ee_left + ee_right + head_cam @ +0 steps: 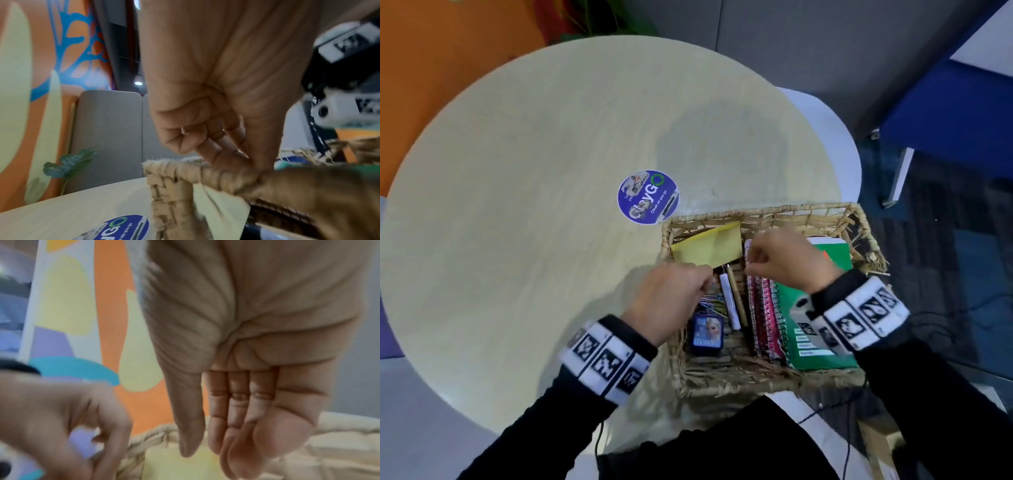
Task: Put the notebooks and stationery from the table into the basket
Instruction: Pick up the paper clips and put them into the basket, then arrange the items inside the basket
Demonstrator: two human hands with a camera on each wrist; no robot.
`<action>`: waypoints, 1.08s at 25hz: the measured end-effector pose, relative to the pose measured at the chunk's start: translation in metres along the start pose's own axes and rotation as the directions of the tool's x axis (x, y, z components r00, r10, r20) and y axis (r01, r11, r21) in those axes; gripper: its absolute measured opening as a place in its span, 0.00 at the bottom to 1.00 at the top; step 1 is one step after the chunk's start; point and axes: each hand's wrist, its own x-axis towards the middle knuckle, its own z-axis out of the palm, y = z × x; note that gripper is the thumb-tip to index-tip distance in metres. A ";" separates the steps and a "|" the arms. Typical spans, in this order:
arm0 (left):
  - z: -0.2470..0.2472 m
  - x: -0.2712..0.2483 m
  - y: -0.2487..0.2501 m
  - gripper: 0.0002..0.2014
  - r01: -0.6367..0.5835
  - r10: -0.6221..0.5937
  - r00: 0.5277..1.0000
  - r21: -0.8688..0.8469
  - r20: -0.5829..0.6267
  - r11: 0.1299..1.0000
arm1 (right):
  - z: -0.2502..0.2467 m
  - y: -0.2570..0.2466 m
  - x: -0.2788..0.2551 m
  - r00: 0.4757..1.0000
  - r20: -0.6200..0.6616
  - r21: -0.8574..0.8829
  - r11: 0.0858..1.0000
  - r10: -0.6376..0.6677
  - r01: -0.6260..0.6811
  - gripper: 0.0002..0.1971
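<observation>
1. we see the notebooks [767, 318], pink spiral ones beside a green one [822, 329], lying flat in the right half of the basket [736, 385], which sits at the near right edge of the worktop [534, 205].
2. in the left half of the basket we see two pens [732, 298], a heap of coloured paper clips [710, 301], a small blue case with a picture on it [707, 334], and a yellow pad [710, 248] leaning against the far left corner.
3. our left hand [671, 301] is over the near left rim, thumb and fingers pressed together at the yellow pad's near corner; in the left wrist view the fingertips [232, 155] pinch right at the rim, though we cannot tell for certain whether they grip the pad or only touch it.
4. our right hand [787, 260] hovers over the notebooks with fingers loosely curled; in the right wrist view the fingers [236, 418] hang relaxed and hold nothing.
5. the worktop we can see carries only a round blue sticker [648, 197], so we judge the task nearly done: what is left seems to be settling the pad and drawing our hands away.
</observation>
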 end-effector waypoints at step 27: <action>0.049 -0.037 -0.014 0.13 0.389 -0.397 0.917 -0.151 -0.031 0.909 | 0.093 0.118 -0.186 0.688 -0.151 0.672 0.584 0.710 -0.456 0.04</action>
